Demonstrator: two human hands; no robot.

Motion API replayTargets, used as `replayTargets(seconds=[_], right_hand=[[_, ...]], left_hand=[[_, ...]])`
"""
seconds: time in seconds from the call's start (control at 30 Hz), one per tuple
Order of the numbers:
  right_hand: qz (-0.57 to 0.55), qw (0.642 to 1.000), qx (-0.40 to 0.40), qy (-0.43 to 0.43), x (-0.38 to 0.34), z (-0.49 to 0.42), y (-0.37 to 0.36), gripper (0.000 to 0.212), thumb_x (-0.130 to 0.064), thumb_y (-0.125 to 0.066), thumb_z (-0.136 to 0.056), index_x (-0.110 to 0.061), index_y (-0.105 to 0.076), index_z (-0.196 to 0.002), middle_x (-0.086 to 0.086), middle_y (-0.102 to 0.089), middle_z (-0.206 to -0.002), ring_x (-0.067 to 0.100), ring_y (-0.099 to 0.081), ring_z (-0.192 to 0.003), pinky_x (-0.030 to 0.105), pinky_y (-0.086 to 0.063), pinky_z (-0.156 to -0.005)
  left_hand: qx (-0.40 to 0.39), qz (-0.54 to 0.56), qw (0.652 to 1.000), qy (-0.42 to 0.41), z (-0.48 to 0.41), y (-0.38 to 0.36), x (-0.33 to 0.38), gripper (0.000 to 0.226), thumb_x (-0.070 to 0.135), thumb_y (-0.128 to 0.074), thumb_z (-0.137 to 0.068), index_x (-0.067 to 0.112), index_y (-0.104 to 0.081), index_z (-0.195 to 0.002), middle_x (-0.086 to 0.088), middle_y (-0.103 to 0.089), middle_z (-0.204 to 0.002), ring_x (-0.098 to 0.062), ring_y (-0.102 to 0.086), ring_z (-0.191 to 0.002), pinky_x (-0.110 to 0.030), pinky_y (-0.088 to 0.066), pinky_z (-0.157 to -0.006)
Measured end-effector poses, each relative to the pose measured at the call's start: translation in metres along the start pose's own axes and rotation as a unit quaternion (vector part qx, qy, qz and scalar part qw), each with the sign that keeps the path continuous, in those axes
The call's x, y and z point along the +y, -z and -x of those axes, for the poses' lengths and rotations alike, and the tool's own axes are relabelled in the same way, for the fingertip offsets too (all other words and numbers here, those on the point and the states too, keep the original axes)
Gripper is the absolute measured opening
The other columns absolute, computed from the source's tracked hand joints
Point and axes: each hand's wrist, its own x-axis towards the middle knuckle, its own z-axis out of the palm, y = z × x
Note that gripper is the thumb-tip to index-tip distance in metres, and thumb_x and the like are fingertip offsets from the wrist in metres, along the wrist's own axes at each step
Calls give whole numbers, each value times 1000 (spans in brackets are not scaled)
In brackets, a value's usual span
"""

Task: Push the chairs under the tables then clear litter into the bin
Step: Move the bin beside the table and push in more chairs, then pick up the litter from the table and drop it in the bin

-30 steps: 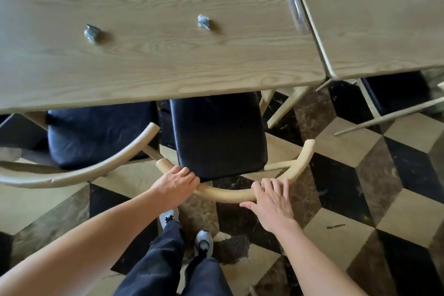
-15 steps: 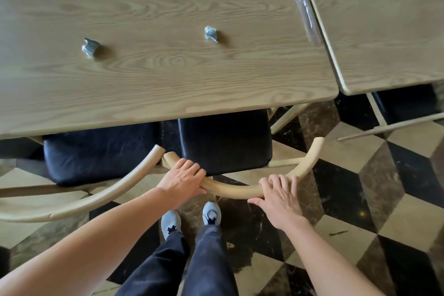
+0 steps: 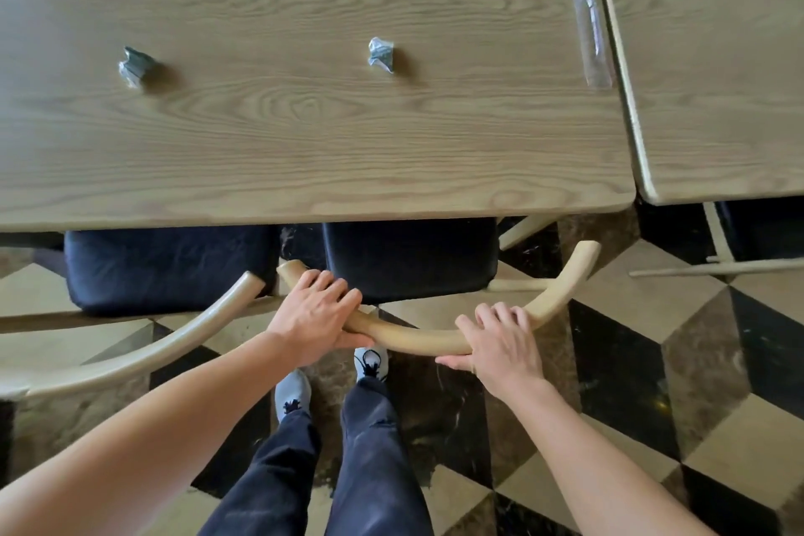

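A chair with a curved pale wooden backrest (image 3: 417,339) and black seat (image 3: 411,259) stands at the near edge of a long wooden table (image 3: 304,170), most of its seat tucked beneath. My left hand (image 3: 315,316) grips the left part of the backrest. My right hand (image 3: 500,339) grips the right part. On the tabletop lie two crumpled foil wrappers, one at the left (image 3: 135,66) and one near the middle (image 3: 381,54), and a clear plastic cutlery wrapper (image 3: 585,20) at the right edge.
A second chair (image 3: 169,270) with a black seat sits to the left, its backrest arm (image 3: 143,355) reaching toward me. Another table (image 3: 713,70) adjoins on the right with a chair under it. My legs and shoes stand on the checkered marble floor (image 3: 652,405).
The chair has slid further under the table with both hands on its backrest, and I have stepped closer to the table.
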Motion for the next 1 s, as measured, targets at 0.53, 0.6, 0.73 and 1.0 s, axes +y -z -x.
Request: replayTargets(seconds=[0.53,0.6,0.73,1.0], right_hand=[[-132,916,-379,-7,2,-55,107,48,-58,-65,-83,-23,-62,-116,0,-61,-115,19,-59,-102,41,-52,-93],[-169,925,-340,-19,-1,-72,130,40,-53,-58,-91,-20,-65,-112,1,-64,-111,19,-61,-98,37,-51,-87],[-254,945,-198,-50,-13,-118,171,18,-43,-56,-95,-25,-58,-93,2,-63,-104,21,-59,-92,36,-49,-82],[-265,956,-35,-117,-57,-202,237,24,-40,-53,-90,-30,-56,-112,1,-61,-112,25,-55,-90,32,-44,-76]], left_hand=[[-238,87,965,70,-2,62,-1,48,49,-48,-100,23,-49,-140,0,-55,-141,-21,-46,-133,-38,-33,-113],[-255,112,954,113,-2,80,-6,39,46,-46,-100,23,-54,-131,-2,-59,-129,-24,-54,-121,-40,-45,-100],[-187,129,954,194,-3,130,-46,31,43,-47,-99,21,-58,-118,-3,-59,-117,-28,-60,-107,-35,-49,-78],[-53,104,948,295,-4,184,-173,21,30,-48,-98,19,-56,-114,-2,-62,-113,-24,-61,-98,-32,-45,-67]])
